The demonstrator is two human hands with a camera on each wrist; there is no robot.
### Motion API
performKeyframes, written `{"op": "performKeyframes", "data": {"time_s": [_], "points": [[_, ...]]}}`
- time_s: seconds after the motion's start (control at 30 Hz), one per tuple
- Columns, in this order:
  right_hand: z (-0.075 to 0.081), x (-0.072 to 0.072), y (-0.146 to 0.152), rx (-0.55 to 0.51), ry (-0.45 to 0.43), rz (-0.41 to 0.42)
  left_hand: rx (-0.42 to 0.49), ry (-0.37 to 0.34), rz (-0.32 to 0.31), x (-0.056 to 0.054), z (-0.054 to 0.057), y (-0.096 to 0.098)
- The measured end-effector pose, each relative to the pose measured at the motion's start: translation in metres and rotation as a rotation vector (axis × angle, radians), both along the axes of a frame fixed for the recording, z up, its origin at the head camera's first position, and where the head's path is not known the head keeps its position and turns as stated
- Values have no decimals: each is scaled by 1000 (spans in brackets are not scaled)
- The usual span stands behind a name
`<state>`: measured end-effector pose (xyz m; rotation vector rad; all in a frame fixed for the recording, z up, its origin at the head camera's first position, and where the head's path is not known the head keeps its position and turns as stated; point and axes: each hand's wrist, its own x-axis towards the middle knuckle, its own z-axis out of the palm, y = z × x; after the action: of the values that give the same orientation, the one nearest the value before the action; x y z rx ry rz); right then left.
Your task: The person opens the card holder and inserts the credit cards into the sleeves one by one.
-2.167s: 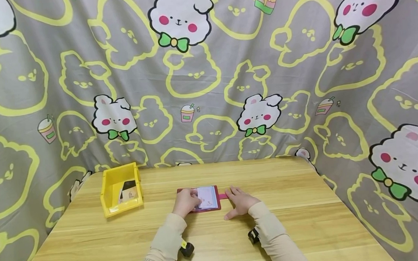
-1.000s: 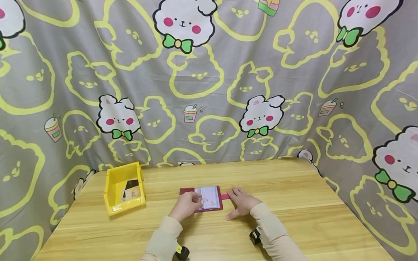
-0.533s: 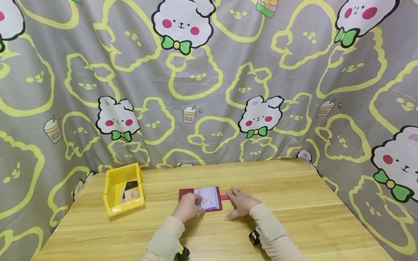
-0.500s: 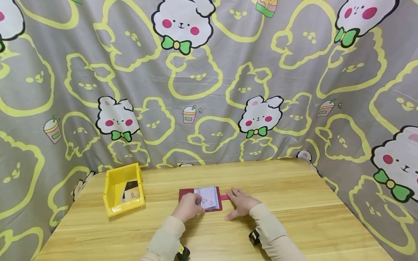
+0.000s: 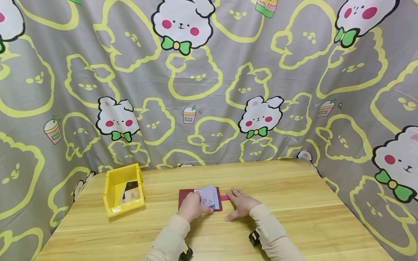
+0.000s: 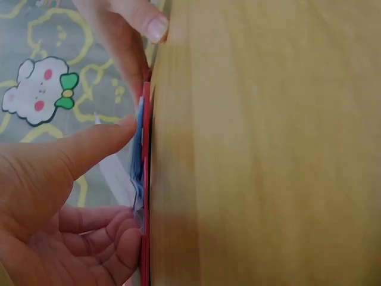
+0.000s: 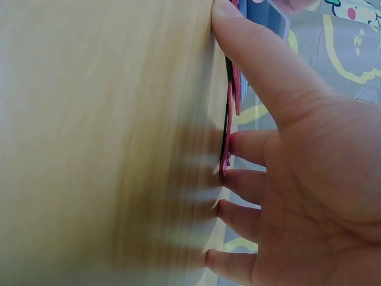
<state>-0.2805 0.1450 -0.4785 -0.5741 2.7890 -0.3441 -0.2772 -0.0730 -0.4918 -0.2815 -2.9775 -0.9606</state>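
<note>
A red card holder [image 5: 186,195] lies spread on the table, with clear sleeves on its right half. One sleeve page [image 5: 208,195] is lifted at a slant. My left hand [image 5: 191,207] is at that page; in the left wrist view its thumb [image 6: 101,143] touches the edge of the bluish sleeve stack [image 6: 137,152] and its visible fingers are curled near the page's base. Whether it pinches the page is hidden. My right hand [image 5: 242,203] rests on the table with fingers spread, its fingertips at the pink strap [image 5: 224,197].
A yellow bin [image 5: 116,185] stands at the back left of the wooden table [image 5: 292,229]. It holds several flat cards [image 5: 131,194], one dark and one tan. Patterned grey curtain [image 5: 205,78] hangs behind and on both sides.
My left hand has shifted slightly right over the sleeves. The top sleeve page, flat earlier, is now lifted at an angle. My right hand stays at the strap.
</note>
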Motion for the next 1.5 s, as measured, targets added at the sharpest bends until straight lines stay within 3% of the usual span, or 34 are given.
{"op": "performKeyframes", "data": {"time_s": [0.17, 0.37, 0.47, 0.67, 0.77, 0.87, 1.03, 1.2, 1.27, 1.5], "points": [[0, 0, 0, -7, 4, 2, -1, 20, -1, -2, 1, 2], [0, 0, 0, -4, 7, 6, 63, -21, -19, -3, 5, -8], [0, 0, 0, -7, 8, 7, 224, -106, 8, -3, 6, -16], [-1, 0, 0, -2, 3, 9, 694, -332, 57, -3, 1, -39], [-1, -1, 0, 1, 4, 13, 827, -401, 62, 0, -1, -55], [-2, 0, 0, -1, 2, 13, 894, -443, 51, 5, -4, -72], [-2, 0, 1, -3, -1, 10, 917, -479, -12, 9, -6, -97], [-1, 0, 0, 1, 0, 12, 854, -480, -65, 16, -1, -118], [0, 0, 0, 0, -4, 9, 807, -475, -59, 21, 5, -126], [2, 0, -1, 2, -14, 3, 667, -426, 47, 30, 36, -160]]}}
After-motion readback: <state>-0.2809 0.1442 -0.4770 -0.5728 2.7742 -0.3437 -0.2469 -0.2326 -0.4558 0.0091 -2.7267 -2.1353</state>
